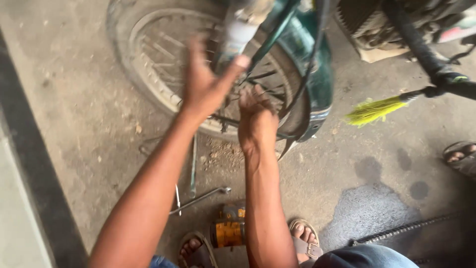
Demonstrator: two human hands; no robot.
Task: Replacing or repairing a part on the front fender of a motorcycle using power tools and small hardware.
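While the person is squatting over the dusty concrete floor (pixel 89 114), both feet in worn sandals (pixel 198 250) are showing at the near edge, and a small yellow-and-black can (pixel 229 229) is lying on its side between them. Just beyond it, a thin steel spanner (pixel 201 197) and a long flat metal bar (pixel 194 166) are resting on the ground, both bare and a little shiny. To the right, a dark wet stain (pixel 364 211) is spreading on the concrete, and a greasy chain (pixel 406 229) is lying at the near right.

Farther on, the right hand (pixel 257 121) is reaching into the wheel (pixel 163 74), its fingers curled at the rim and spokes; whether it is gripping something I cannot tell, because the fingertips are hidden. The left hand (pixel 208 82) is lifting above the wheel with fingers spread wide, holding nothing, and it is blurred. The work seems to be on the wheel's lower edge, and I judge that the next move is asking for a firm grip from the free hand near the rim.

The tyre is looking grey, dusty and rough; the spokes are thin metal. A glossy green mudguard (pixel 317 74) is curving over the wheel. At the far right, a black tube is carrying a yellow tassel (pixel 372 110), and another person's sandalled foot (pixel 461 156) is standing at the edge.
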